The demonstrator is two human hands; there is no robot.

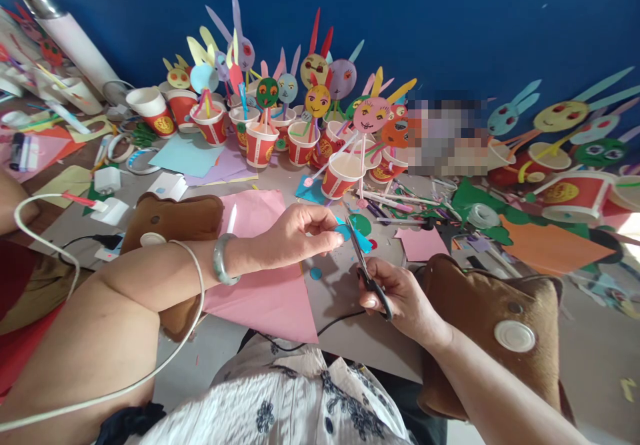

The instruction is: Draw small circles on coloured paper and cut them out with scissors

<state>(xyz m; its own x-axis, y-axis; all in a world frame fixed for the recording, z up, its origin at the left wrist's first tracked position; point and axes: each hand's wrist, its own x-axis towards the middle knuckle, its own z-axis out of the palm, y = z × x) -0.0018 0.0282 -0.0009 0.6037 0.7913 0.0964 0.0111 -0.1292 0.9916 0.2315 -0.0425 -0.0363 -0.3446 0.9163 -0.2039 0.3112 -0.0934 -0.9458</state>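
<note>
Between the thumb and fingers of my left hand (305, 235) is a small piece of blue paper (361, 239). My right hand (400, 291) grips black-handled scissors (369, 277), whose blades lie across the blue paper. How far the blades are apart is hard to see. A green paper circle (360, 225) rests on the table just behind the blades. Below my left fingertips lies a small blue paper disc (315, 273). Under my left forearm a large pink paper sheet (265, 298) is spread out.
Red paper cups (262, 145) with paper rabbit faces on stems line the blue wall. A brown cushion (493, 338) sits at right, another brown cushion (173, 221) at left. A white cable (200, 278) crosses my left arm. Orange paper (555, 245) and scraps lie right.
</note>
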